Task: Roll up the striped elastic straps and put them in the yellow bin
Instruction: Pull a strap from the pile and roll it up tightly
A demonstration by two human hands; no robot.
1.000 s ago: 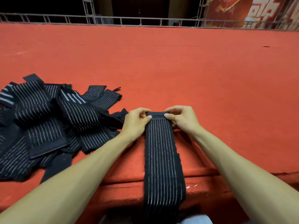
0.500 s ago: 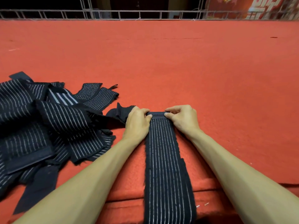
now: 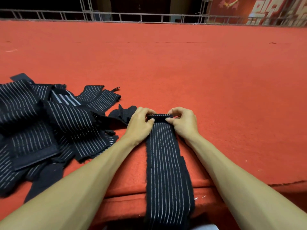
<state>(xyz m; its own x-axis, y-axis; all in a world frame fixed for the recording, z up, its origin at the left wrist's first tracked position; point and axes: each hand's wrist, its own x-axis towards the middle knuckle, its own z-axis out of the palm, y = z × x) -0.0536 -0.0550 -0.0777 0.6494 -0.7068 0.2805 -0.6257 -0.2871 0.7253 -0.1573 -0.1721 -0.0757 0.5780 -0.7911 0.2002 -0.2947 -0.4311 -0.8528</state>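
Note:
A black elastic strap with thin white stripes (image 3: 166, 163) lies lengthwise in front of me and hangs over the near edge of the red carpeted surface. Its far end is folded over into a small first turn of a roll. My left hand (image 3: 139, 125) pinches the left side of that fold and my right hand (image 3: 182, 122) pinches the right side, thumbs pressing on top. A loose pile of more striped straps (image 3: 49, 127) lies to the left, close to my left forearm. No yellow bin is in view.
The red carpeted platform (image 3: 216, 88) stretches far ahead and to the right. A metal railing (image 3: 149, 15) runs along its far edge, with a red banner (image 3: 265, 9) behind it at the upper right. The platform's near edge drops off under my forearms.
The far end of the strap has been turned over toward me, starting a roll. Both hands stayed at that end, with fingers curled tighter over the fold.

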